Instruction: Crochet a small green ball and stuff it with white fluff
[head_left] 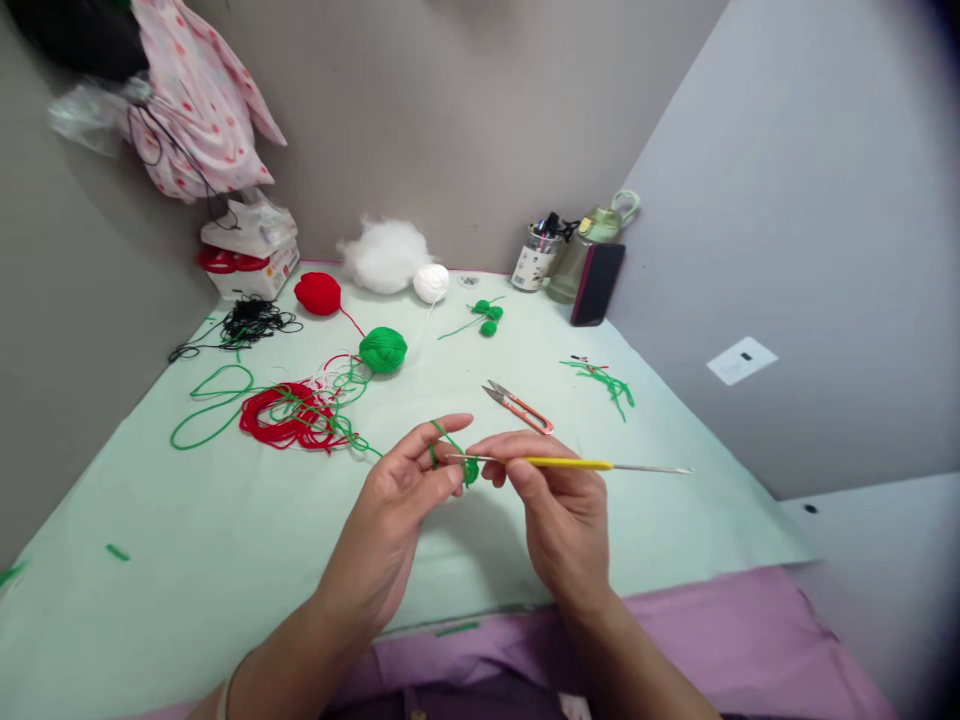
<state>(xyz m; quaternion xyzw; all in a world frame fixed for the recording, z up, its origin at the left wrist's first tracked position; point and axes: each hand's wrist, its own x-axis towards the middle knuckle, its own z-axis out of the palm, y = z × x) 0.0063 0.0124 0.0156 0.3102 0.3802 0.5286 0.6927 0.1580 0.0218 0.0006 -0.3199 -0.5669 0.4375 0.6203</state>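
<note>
My left hand (pixel 401 500) pinches a small green crochet piece (pixel 470 470), with green yarn (pixel 444 436) looped over its raised forefinger. My right hand (pixel 555 500) grips a crochet hook with a yellow handle (pixel 570 463); the hook's tip is in the green piece and its metal tail points right. The strand runs back over the pale green table cover (pixel 225 540) to a green yarn ball (pixel 382 349). Both hands hover above the cover near its front edge.
Orange-handled snips (pixel 517 404) lie just beyond my hands. A red yarn tangle (pixel 289 415), red ball (pixel 318 293), white ball (pixel 430 283), stuffing (pixel 385 254), black thread (pixel 251 322), small green pieces (pixel 487 315), green scraps (pixel 606 380), a pen cup (pixel 536 258), bottle (pixel 581 255) and phone (pixel 597 283) stand farther back.
</note>
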